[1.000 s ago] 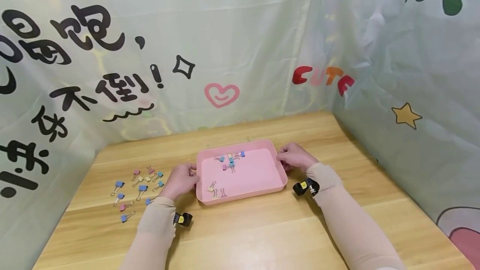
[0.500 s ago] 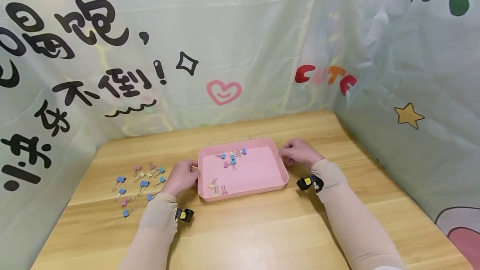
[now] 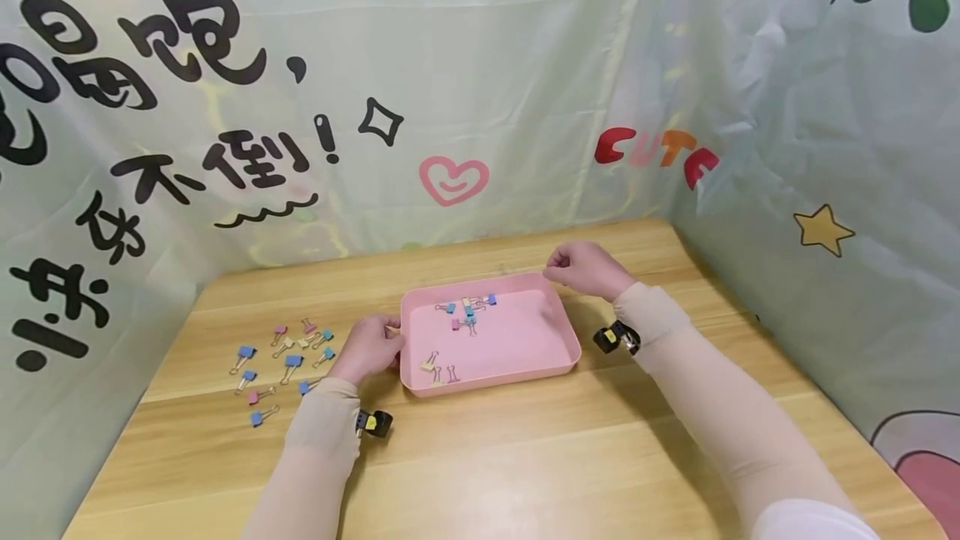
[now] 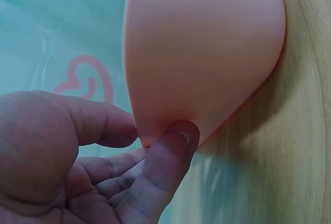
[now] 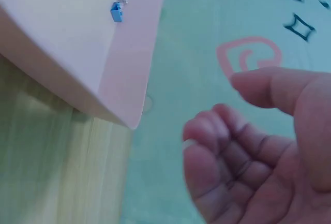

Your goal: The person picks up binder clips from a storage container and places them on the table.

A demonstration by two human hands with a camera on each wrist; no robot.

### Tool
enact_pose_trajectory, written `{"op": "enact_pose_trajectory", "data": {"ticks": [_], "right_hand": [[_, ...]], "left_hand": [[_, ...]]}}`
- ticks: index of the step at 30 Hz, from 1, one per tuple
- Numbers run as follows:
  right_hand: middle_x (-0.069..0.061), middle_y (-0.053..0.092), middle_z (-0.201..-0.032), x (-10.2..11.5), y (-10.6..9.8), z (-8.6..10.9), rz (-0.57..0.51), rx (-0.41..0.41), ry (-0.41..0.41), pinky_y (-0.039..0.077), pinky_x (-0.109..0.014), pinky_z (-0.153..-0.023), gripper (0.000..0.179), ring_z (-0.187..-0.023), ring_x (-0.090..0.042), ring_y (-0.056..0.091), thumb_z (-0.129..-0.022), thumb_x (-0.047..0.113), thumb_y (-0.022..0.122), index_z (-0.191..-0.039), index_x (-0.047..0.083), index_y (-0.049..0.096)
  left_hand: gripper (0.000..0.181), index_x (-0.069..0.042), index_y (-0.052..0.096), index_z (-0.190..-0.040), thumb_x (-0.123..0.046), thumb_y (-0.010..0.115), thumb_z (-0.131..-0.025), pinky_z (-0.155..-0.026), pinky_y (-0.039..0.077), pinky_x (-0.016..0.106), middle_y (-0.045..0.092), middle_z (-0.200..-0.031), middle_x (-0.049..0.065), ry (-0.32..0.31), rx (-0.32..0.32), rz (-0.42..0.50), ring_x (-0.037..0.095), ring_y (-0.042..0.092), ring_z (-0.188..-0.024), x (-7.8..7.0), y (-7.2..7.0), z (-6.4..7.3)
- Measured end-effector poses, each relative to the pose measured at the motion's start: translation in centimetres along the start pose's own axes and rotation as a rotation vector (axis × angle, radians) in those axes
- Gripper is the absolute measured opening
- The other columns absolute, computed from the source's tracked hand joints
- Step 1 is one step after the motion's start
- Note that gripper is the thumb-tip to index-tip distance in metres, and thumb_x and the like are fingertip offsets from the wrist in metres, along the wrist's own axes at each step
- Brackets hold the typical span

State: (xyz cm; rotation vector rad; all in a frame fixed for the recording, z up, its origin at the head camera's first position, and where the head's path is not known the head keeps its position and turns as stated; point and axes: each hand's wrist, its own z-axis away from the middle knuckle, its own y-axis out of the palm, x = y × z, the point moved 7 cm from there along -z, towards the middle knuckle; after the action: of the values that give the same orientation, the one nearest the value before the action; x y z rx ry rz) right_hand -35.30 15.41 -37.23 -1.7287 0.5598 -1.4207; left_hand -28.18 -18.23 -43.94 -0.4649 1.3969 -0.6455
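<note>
A shallow pink tray (image 3: 525, 347) stands on the wooden table in the head view. Several small binder clips (image 3: 470, 311) in blue, teal, yellow and pink lie inside it. My left hand (image 3: 369, 348) is at the tray's left end; in the left wrist view its thumb and a finger (image 4: 170, 154) pinch the wall at a corner. Close to the far right corner hovers my right hand (image 3: 588, 267). Its fingers (image 5: 204, 167) are loosely bent, apart from the tray in the right wrist view, and nothing is between them and the thumb.
Left of the tray, several more binder clips (image 3: 292, 367) are scattered over the wooden table (image 3: 480, 465), some close to the left forearm. A printed cloth (image 3: 510, 65) hangs behind the table and along its right side.
My right hand has let go of the tray's right end and moved up and back toward its far corner. The left hand stays at the left end. The view has shifted slightly.
</note>
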Motion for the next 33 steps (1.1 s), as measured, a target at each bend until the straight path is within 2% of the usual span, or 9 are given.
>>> {"op": "enact_pose_trajectory", "data": {"ticks": [6,18,28,33], "right_hand": [[-0.001,0.067,-0.083,2.5,1.6,-2.3,0.070,0.017,-0.093,0.050,-0.034,-0.075,0.012,-0.077,-0.017,0.060,-0.088,0.021,0.067,-0.091,0.010,0.070],[-0.001,0.068,-0.095,5.7,7.0,-5.1,0.116,0.147,-0.135,0.051,-0.032,-0.083,0.020,-0.089,-0.016,0.061,-0.089,0.025,0.069,-0.102,0.010,0.072],[0.000,0.069,-0.095,7.9,12.0,-6.4,0.217,0.229,-0.187,0.052,-0.026,-0.076,0.029,-0.083,-0.009,0.062,-0.088,0.032,0.069,-0.106,0.009,0.072],[0.003,0.064,-0.074,8.2,13.6,-6.6,0.244,0.231,-0.186,0.045,-0.024,-0.061,0.022,-0.062,-0.008,0.054,-0.086,0.033,0.070,-0.091,0.011,0.073]], "left_hand": [[0.036,0.006,0.056,-0.125,-0.007,0.057,-0.092,-0.057,0.052,0.029,0.066,-0.080,0.009,-0.012,0.003,0.005,0.017,0.062,-0.060,0.1,0.1,-0.1],[0.033,0.005,0.058,-0.122,-0.008,0.056,-0.092,-0.057,0.052,0.028,0.066,-0.079,0.008,-0.031,0.006,0.004,0.017,0.061,-0.062,0.3,0.1,-0.4],[0.031,0.005,0.059,-0.120,-0.008,0.056,-0.092,-0.057,0.051,0.028,0.066,-0.079,0.009,-0.049,0.009,0.023,0.017,0.061,-0.063,0.3,0.2,-0.3],[0.031,0.005,0.059,-0.120,-0.007,0.055,-0.091,-0.057,0.051,0.028,0.066,-0.078,0.009,-0.041,0.009,0.023,0.017,0.061,-0.062,0.2,0.2,-0.2]]}}
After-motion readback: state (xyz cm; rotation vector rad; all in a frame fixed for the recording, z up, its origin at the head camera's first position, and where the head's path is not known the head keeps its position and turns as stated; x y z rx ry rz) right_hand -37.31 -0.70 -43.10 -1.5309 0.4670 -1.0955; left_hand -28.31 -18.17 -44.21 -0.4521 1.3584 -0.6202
